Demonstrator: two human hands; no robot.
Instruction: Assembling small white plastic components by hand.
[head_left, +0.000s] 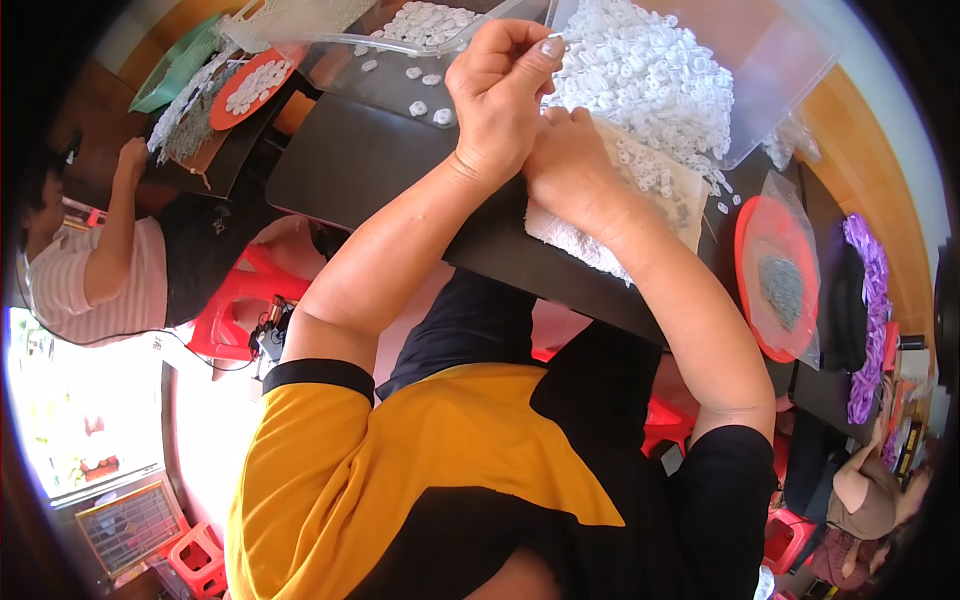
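My left hand [503,95] is raised at the front of the dark table, thumb and fingers pinched together. Whatever it holds is too small or hidden to make out. Just below and to its right, my right hand [574,165] is closed with its fingers curled away, over a pale cloth [683,208]; its grip is hidden. Beyond both hands lies a large heap of small white plastic pieces [650,75] in a clear plastic bin [775,100]. Some loose white pieces [645,165] are scattered on the cloth beside my right hand.
On the right, a red round tray [748,290] holds a plastic bag and small grey metal parts [781,288]. Purple bundled strips [862,320] lie beyond it. Another clear bin [350,42] holds white pieces. A co-worker [100,250] sits left near a red stool [235,310].
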